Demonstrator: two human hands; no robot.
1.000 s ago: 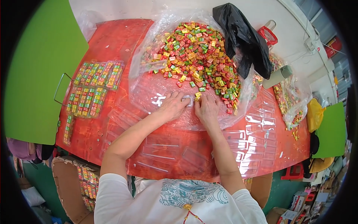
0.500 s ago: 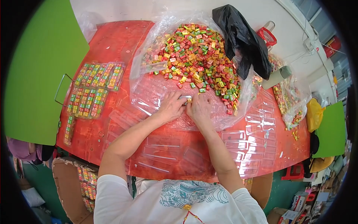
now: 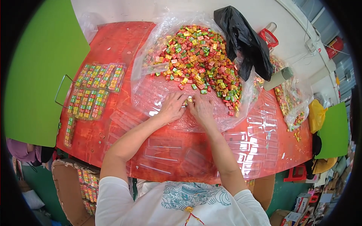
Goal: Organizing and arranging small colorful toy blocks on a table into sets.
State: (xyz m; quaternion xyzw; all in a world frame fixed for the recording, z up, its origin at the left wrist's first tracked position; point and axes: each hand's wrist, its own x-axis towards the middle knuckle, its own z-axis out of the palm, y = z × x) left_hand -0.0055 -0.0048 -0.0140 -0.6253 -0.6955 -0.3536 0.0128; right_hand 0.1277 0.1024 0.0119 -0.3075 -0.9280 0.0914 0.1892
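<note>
My left hand (image 3: 173, 107) is closed on the end of a narrow clear plastic tray, mostly hidden by the fingers. Close beside it, my right hand (image 3: 201, 109) has its fingers curled in at the same tray. A yellow foil-wrapped piece (image 3: 189, 100) shows in the gap between the hands; whether the right fingers pinch another piece is hidden. Just beyond them, a large heap of small red, yellow, green and orange wrapped pieces (image 3: 200, 52) lies on a spread clear plastic bag (image 3: 145, 88).
Filled trays (image 3: 90, 101) lie in rows on the red table (image 3: 124, 37) at left. Empty clear trays (image 3: 260, 139) cover the right front, others (image 3: 164, 143) the near edge. A black bag (image 3: 245, 41), a grey-green bottle (image 3: 279, 78) and another bag of pieces (image 3: 290, 98) stand right.
The yellow piece between my hands shows more plainly, and the clear tray shows less. Both hands have shifted only slightly; the heap looks the same.
</note>
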